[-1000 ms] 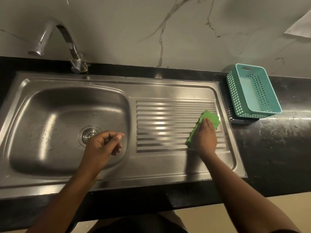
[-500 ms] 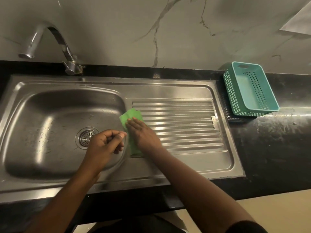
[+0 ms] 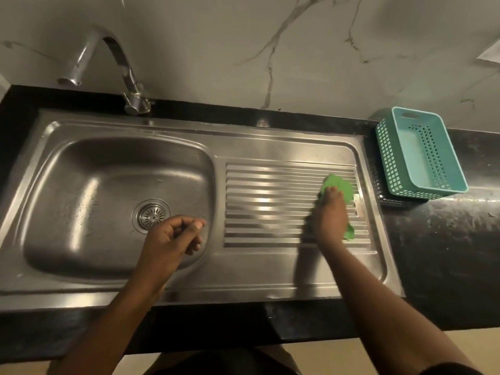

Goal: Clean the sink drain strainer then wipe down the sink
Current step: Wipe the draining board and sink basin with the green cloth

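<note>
Faucet (image 3: 108, 60) is sitting at the back left, with its spout hanging over the sink (image 3: 189, 128) rim. No change.

Drain strainer (image 3: 152, 214) is sitting seated in the basin floor, same as in both earlier frames, and nothing is touching it.

Left hand (image 3: 173, 239) is hovering over the basin's front-right corner, just right of the strainer. Fingers are curling in and the thumb tip is pressing against the index finger. Nothing is showing in the grip. Pose and spot are matching the last two frames.

Drainboard (image 3: 270, 190): this is where the change is happening. Half a second ago the right hand (image 3: 331, 223) was pressing the green cloth (image 3: 339, 185) at the board's left edge, next to the basin. Now both are sitting at the far right end of the ribs, roughly where they were one second ago. Fingers are lying fairly straight and close together, pressing the cloth flat. Cloth is poking out past the fingertips and at the hand's lower right. Hand and forearm are blurring with motion.

Teal basket (image 3: 422, 158) is resting on a dark tray (image 3: 378, 182) on the black desk (image 3: 460, 253), just right of the sink and against the wall. Neither is changing.
</note>
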